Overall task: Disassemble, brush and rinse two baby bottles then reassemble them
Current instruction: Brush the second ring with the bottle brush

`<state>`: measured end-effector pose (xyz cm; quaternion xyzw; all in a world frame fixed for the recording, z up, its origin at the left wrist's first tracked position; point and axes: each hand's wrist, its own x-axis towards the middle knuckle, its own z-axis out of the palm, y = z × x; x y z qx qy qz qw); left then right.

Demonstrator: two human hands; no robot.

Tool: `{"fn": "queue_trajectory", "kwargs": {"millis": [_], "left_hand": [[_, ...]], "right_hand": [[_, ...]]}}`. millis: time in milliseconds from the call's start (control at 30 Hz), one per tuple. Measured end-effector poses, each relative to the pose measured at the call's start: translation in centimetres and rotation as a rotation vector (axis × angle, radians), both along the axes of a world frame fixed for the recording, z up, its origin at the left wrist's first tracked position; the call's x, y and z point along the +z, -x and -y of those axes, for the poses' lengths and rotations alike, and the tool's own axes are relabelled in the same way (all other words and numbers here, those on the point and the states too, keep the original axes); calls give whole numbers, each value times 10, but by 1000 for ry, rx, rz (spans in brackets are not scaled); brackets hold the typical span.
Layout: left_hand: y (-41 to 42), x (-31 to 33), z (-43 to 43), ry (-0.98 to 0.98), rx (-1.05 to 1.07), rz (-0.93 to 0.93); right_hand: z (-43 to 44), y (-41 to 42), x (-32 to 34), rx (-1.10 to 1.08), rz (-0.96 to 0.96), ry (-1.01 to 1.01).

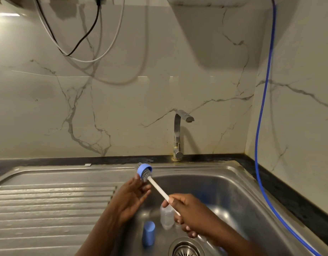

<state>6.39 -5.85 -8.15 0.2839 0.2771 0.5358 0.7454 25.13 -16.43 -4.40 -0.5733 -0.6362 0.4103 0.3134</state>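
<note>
My left hand (130, 195) pinches a blue screw ring (142, 170) at its fingertips, above the sink's left edge. The grey bristle head of a bottle brush (147, 174) sits inside the ring. My right hand (189, 212) grips the brush's white handle (158, 190) lower down. In the sink basin (224, 191) below my hands, a clear bottle body (166, 218) lies tilted, partly hidden by my right hand. A blue cap (148, 233) stands upright to its left.
A steel tap (178, 134) rises behind the basin, spout pointing right, with no water running. The ribbed drainboard (48, 204) spreads to the left. The drain strainer (186, 249) is at the bottom. A blue hose (261, 145) hangs down the right wall.
</note>
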Motion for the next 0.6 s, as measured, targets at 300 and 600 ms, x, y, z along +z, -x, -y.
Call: {"fn": "queue_trajectory", "kwargs": {"millis": [300, 600], "left_hand": [[-4, 3, 2, 58, 76, -146], [-1, 0, 5, 18, -162, -26]], "right_hand": [[-10, -7, -19, -13, 544, -328], [-2, -9, -1, 99, -273, 231]]}}
